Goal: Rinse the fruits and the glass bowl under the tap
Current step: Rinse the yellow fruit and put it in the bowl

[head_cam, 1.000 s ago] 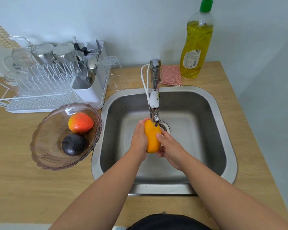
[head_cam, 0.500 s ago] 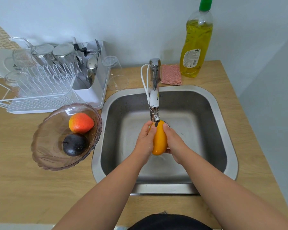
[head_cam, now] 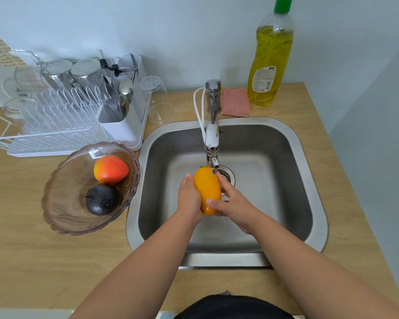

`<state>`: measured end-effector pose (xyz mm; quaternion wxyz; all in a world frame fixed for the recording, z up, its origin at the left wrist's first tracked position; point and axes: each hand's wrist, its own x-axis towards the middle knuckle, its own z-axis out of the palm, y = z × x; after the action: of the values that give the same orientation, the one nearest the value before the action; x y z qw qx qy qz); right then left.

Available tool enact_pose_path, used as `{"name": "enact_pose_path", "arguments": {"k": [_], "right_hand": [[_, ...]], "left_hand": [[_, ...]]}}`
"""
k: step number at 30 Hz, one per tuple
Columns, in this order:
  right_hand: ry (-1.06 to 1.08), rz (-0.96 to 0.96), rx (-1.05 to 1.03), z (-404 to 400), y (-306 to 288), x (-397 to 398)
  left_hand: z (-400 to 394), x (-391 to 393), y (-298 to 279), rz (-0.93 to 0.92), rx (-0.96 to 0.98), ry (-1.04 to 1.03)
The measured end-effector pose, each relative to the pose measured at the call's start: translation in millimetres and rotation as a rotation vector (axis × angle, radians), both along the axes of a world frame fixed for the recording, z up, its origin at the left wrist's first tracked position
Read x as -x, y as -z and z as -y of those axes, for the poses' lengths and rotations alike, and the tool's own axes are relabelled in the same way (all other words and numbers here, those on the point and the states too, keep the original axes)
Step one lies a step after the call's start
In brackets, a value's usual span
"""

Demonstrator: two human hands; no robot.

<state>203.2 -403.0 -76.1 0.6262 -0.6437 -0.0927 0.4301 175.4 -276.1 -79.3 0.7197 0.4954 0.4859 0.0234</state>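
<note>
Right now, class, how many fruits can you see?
3: a yellow fruit held over the sink; an orange-red fruit and a dark fruit in the glass bowl.

A home kitchen: a steel sink (head_cam: 309,157) with tap (head_cam: 212,125) set in a wooden table (head_cam: 32,261), dish rack (head_cam: 44,134) at its far-left corner, dish soap bottle (head_cam: 271,63) behind the sink.

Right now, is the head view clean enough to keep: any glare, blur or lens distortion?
Head view: even, soft light with faint shadows; wide-angle bending bows the counter edge and the dish rack; mild glare on the sink rim and glass bowl; the orange fruit and both hands look sharp; water at the tap is hard to make out.
</note>
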Motion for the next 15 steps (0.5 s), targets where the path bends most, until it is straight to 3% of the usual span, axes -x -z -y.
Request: {"name": "enact_pose_path", "arguments": {"k": [3, 9, 15], "right_hand": [[0.099, 0.047, 0.021, -5, -3, 4], [0.366, 0.112, 0.041, -12, -7, 2], [0.237, 0.24, 0.038, -3, 5, 5]], "left_hand": [[-1, 2, 0, 0.021, -0.001, -0.016], [12, 9, 1, 0.075, -0.141, 0.239], [3, 2, -6, 0.079, 0.015, 0.151]]}}
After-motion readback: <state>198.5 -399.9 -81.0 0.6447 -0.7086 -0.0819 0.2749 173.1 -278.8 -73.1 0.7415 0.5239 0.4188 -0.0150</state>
